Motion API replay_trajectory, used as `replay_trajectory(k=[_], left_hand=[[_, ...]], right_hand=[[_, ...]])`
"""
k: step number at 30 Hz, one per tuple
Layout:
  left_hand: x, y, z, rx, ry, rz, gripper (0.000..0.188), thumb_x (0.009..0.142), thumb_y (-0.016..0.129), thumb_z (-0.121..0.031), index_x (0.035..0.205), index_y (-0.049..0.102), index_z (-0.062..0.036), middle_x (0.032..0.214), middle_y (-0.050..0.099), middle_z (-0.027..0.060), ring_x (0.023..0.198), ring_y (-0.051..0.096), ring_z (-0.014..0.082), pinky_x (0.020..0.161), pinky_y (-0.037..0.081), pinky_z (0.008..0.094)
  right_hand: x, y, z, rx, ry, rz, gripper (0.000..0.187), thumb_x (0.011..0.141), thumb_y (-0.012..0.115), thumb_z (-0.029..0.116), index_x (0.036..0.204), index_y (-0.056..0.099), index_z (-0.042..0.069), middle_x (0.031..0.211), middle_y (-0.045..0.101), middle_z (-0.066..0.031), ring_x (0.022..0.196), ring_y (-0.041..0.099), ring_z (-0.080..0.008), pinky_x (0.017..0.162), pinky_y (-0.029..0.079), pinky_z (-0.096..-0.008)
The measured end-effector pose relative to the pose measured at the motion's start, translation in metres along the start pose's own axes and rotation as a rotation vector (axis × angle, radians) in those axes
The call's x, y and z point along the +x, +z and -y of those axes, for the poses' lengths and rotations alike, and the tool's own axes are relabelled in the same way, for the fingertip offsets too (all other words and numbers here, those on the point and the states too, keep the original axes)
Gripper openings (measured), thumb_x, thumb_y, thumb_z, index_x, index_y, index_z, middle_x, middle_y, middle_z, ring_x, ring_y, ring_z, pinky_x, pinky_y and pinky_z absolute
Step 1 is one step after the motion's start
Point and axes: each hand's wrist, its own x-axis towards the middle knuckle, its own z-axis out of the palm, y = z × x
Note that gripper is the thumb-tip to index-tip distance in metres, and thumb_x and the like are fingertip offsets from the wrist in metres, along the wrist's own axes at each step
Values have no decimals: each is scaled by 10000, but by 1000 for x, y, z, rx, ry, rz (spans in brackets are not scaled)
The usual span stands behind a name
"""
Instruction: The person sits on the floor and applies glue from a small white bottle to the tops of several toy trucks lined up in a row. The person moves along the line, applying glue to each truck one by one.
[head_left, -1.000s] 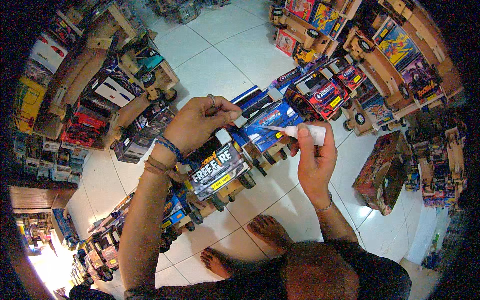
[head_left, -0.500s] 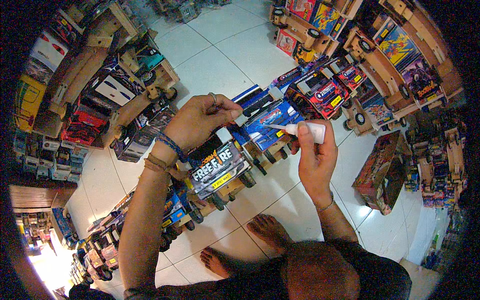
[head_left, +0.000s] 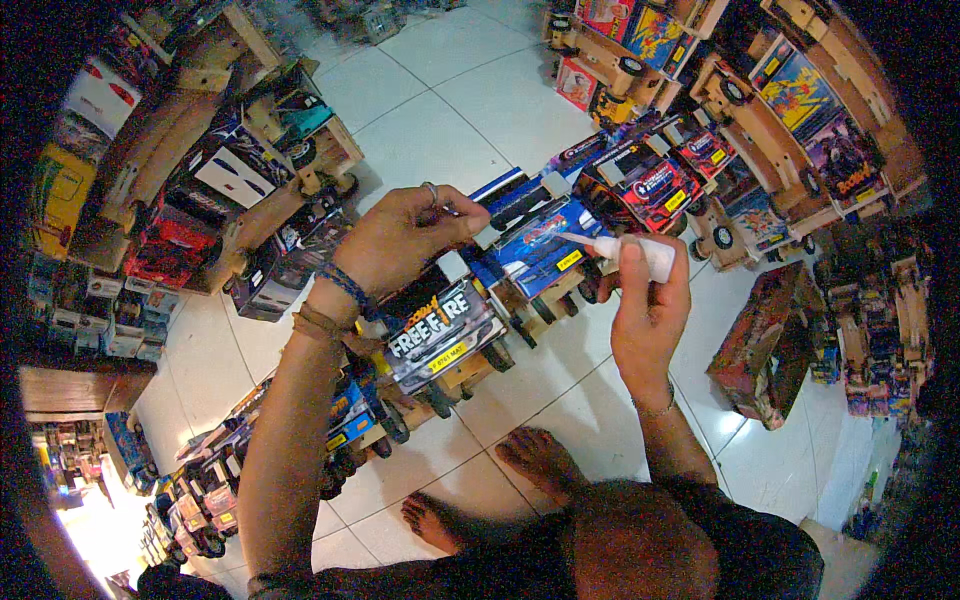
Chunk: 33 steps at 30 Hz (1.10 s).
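Observation:
My left hand (head_left: 415, 230) is closed, thumb and finger pinching a small white block (head_left: 487, 238) at the left corner of a blue toy truck (head_left: 535, 248). In my right hand (head_left: 645, 310) is a small white squeeze bottle (head_left: 648, 258) with a thin nozzle, held between thumb and fingers. Its nozzle points left over the blue truck's front, apart from the white block. Just below my left hand stands a black toy truck (head_left: 440, 335) with a yellow plate. A red and black toy truck (head_left: 650, 185) stands beyond the bottle.
The trucks form a diagonal row across the white tiled floor (head_left: 540, 400). Stacked wooden toy trucks (head_left: 230, 180) crowd the left, and more wooden truck bodies (head_left: 760, 130) the right. A dark open box (head_left: 765, 345) lies at right. My bare feet (head_left: 540, 460) are near the row.
My right hand has moved right with the squeeze bottle, drawing its nozzle away from the white block. My left hand stays nearly in place.

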Motion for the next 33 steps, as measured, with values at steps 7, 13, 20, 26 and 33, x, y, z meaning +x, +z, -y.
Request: replay_trajectory(k=[7,13,20,26,33], left_hand=[[-13,-4,-12,309,-23,-170,317,983,639,-294,1138,689,-22,980,718,54,906,650,119,845,524,288],[-35,-22,-26,286,-150,-87,319,981,645,-325,1117,683,-40,910,700,16,819,630,99,721,525,273],[-40,-13,-19,227,-52,-25,313,945,688,-312,1039,707,-14,872,720,68,801,661,102,743,542,272],[-39,-17,-16,110,-39,43,266,950,684,-230,1071,695,7,946,724,49,861,656,103,798,540,264],[-37,-17,-16,73,-77,67,284,947,691,-253,1082,694,-3,950,721,45,869,650,95,801,534,257]], right_hand=[[-37,7,6,83,-69,78,225,1021,563,198,1115,505,1,954,631,-110,709,588,-136,555,501,-277],[-51,14,0,11,-161,153,232,1016,571,182,1133,495,-3,990,649,-135,763,619,-147,578,500,-277],[-39,17,-4,140,11,96,204,1042,530,223,1100,512,28,995,673,-113,839,667,-143,556,479,-253],[-38,21,-6,139,22,114,185,1027,561,212,1066,547,31,965,668,-86,730,595,-104,558,477,-249],[-37,23,-6,160,31,121,180,1018,579,201,1052,562,25,911,662,-63,690,539,-78,562,467,-240]])
